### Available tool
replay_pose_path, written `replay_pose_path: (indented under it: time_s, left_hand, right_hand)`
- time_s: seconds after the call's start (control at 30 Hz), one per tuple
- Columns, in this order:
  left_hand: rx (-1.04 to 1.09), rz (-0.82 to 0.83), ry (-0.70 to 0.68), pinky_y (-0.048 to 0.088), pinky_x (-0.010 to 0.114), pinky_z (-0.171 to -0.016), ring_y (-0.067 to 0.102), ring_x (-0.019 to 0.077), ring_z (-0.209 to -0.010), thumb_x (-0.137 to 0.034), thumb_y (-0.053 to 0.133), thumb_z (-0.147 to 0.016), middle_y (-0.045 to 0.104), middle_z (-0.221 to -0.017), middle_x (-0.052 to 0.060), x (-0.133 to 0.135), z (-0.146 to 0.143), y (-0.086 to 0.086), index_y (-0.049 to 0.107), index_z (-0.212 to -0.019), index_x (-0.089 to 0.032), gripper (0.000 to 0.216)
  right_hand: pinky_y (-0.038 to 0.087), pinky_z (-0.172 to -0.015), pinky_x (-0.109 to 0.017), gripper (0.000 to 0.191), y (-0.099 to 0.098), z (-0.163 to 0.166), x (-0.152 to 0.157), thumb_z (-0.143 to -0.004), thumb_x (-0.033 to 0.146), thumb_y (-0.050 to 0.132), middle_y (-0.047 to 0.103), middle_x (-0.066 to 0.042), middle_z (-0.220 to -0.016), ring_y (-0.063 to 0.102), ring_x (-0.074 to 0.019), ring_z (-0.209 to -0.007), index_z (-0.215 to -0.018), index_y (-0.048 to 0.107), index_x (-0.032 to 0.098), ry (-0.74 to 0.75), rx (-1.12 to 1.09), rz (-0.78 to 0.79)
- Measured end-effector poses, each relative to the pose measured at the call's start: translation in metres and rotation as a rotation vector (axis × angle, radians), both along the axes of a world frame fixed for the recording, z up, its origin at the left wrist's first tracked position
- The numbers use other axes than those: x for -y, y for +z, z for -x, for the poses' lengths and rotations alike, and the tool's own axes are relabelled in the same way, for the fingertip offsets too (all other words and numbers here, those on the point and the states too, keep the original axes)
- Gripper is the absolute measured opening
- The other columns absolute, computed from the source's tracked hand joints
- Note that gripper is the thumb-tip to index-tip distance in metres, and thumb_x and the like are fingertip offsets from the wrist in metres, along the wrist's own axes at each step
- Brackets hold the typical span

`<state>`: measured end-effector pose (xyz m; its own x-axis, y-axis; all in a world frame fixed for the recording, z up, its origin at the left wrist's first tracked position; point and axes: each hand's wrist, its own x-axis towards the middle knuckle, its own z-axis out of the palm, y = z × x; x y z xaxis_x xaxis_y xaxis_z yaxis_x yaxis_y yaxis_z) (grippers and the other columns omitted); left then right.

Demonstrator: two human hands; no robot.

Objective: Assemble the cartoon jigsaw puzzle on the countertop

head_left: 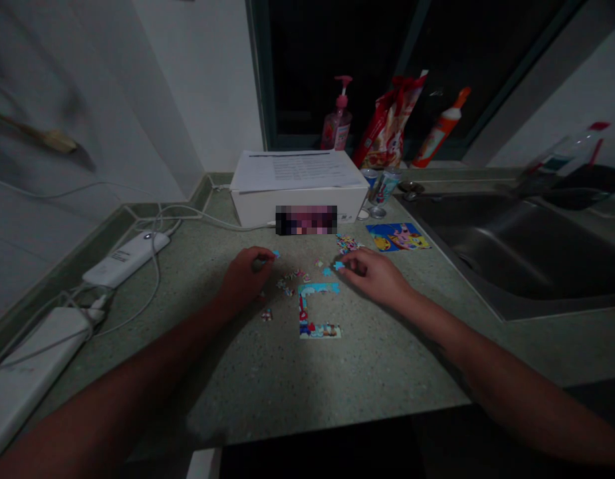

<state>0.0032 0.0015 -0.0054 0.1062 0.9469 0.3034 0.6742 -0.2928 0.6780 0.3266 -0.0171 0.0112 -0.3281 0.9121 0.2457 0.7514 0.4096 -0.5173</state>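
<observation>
Between the thumb and finger of my left hand (245, 274) is a small blue jigsaw piece (276, 254). My right hand (375, 273) pinches a light-blue jigsaw piece (339, 265), close to another blue piece (327, 272) on the counter. Below and between the hands lies a partly joined jigsaw (303, 309), a C-shaped border with a blue top, a left side and a bottom strip. Loose pieces (287, 283) are scattered to its upper left, with a small cluster (266, 315) farther left. Beyond my right fingers is a pile of pieces (347, 243).
A white box (297, 199) with paper on top stands at the back, a pixelated patch before it. A cartoon picture card (397, 237) lies near the sink (487, 246). Cans (385, 186) stand by the box. White power strips (127, 258) and cables lie left.
</observation>
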Motion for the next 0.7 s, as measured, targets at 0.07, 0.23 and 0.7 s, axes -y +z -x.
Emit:
replay_pose_path:
  time_s: [0.07, 0.23, 0.7]
  left_hand:
    - [0.0, -0.003, 0.008, 0.054, 0.043, -0.102, 0.071, 0.0243, -0.104, -0.026, 0.061, -0.089, 0.078, -0.106, 0.006, 0.0, 0.0, -0.001, 0.072, -0.097, -0.024, 0.013]
    - [0.007, -0.017, 0.004, 0.054, 0.043, -0.102, 0.071, 0.0241, -0.106, -0.025, 0.06, -0.089, 0.078, -0.106, 0.006, -0.001, 0.0, -0.003, 0.072, -0.097, -0.023, 0.014]
    - [0.014, -0.02, 0.013, 0.054, 0.043, -0.102, 0.071, 0.0251, -0.106, -0.021, 0.061, -0.088, 0.079, -0.104, 0.005, -0.001, 0.001, 0.001, 0.072, -0.096, -0.024, 0.014]
  right_hand:
    - [0.045, -0.069, -0.034, 0.014, 0.004, 0.007, -0.005, -0.095, 0.033, 0.066, 0.067, -0.004, -0.086, 0.061, -0.0197, -0.075, -0.104, 0.072, 0.023, 0.004, -0.01, -0.006]
    - [0.044, -0.071, -0.036, 0.016, 0.025, 0.042, -0.027, -0.094, 0.034, 0.068, 0.072, -0.008, -0.093, 0.064, -0.0227, -0.082, -0.102, 0.074, 0.022, 0.072, 0.099, -0.013]
    - [0.045, -0.07, -0.037, 0.022, 0.022, 0.071, -0.047, -0.093, 0.034, 0.07, 0.076, -0.009, -0.096, 0.068, -0.0249, -0.084, -0.11, 0.078, 0.022, 0.049, 0.177, 0.036]
